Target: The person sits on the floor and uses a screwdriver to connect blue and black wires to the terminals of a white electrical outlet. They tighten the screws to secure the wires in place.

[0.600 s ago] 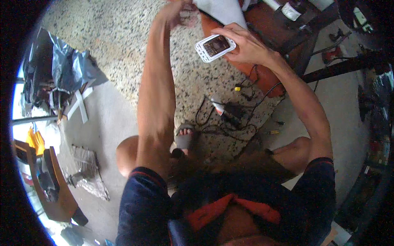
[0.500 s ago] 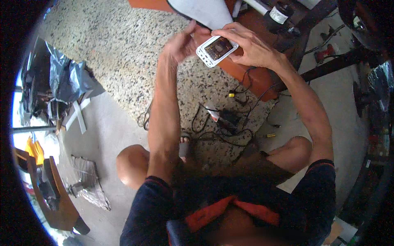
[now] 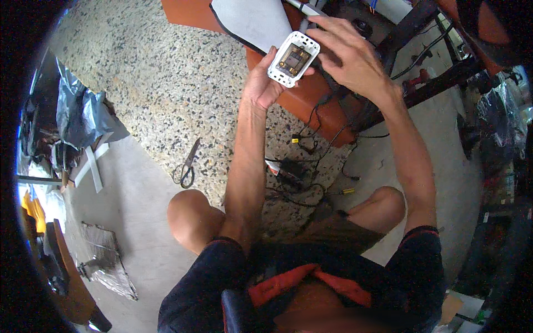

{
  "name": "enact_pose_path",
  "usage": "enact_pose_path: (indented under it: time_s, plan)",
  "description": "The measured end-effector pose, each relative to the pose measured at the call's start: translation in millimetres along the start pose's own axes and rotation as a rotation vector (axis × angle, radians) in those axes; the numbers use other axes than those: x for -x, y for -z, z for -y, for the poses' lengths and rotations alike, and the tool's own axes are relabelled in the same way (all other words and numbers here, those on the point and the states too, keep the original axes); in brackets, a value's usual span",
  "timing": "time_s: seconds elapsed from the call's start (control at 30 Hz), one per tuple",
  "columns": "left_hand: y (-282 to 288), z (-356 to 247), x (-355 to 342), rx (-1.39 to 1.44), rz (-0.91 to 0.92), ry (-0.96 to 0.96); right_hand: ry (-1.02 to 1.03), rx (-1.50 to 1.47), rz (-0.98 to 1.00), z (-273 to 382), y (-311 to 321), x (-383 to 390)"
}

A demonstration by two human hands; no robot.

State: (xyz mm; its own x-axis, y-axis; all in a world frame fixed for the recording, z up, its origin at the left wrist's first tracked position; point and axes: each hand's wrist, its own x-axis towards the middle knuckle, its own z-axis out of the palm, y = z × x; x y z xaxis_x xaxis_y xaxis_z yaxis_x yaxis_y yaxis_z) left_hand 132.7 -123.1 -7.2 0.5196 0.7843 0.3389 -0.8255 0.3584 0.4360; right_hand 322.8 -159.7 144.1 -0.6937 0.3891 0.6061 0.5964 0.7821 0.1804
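Note:
A white rectangular electrical fitting [image 3: 312,46] with rounded corners shows dark inner parts and brass pieces in its middle. My left hand [image 3: 263,84] grips it from the left and below, thumb along its left edge and fingertips showing past its lower right side. My right hand [image 3: 351,58] is at the fitting's upper right, its fingers bent and apart. Whether those fingertips touch the fitting's edge I cannot tell. Behind both hands lie an orange-brown surface [image 3: 302,102] and a light grey panel [image 3: 250,25] with a dark border.
On the speckled stone slab [image 3: 150,94] lie black-handled scissors [image 3: 189,166]. Tangled black cables [image 3: 311,186] spread between my knees, with a small yellow-handled piece [image 3: 348,191] beside them. A dark metal frame [image 3: 427,91] stands at right, and crumpled plastic bags [image 3: 83,108] lie at left.
The fitting has passed from my right hand into my left, which was blurred beside it, and is now more upright. My right hand has come off to its right. The view has shifted slightly.

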Motion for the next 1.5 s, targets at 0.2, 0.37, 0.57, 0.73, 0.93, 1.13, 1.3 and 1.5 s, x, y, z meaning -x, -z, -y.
enact_pose_path:
  time_s: [0.2, 0.37, 0.57, 0.73, 0.93, 1.13, 1.3, 1.5]
  plan:
    - [-7, 11, -9, 0.133, -0.041, -0.076, -0.399, -0.214, -0.246, 23, 61, -12]
    - [-15, 17, -14, 0.302, 0.053, -0.083, -0.673, -0.324, -0.345, 23, 81, -13]
    - [-20, 21, -19, 0.293, 0.069, -0.114, -0.763, -0.21, -0.424, 18, 80, -10]
    - [-20, 21, -22, 0.287, 0.068, -0.115, -0.878, -0.434, 0.038, 25, 89, 27]
    - [-15, 26, -24, 0.41, 0.142, -0.137, -1.01, -0.565, 0.215, 18, 76, 70]
    - [-11, 29, -26, 0.463, 0.126, -0.129, -0.987, -0.627, 0.186, 20, 61, 83]
    - [-24, 35, -29, 0.564, 0.137, -0.196, -0.948, -0.62, 0.028, 37, 27, 69]
    - [-31, 38, -32, 0.678, 0.151, -0.281, -0.771, -0.416, -0.107, 49, 18, 54]
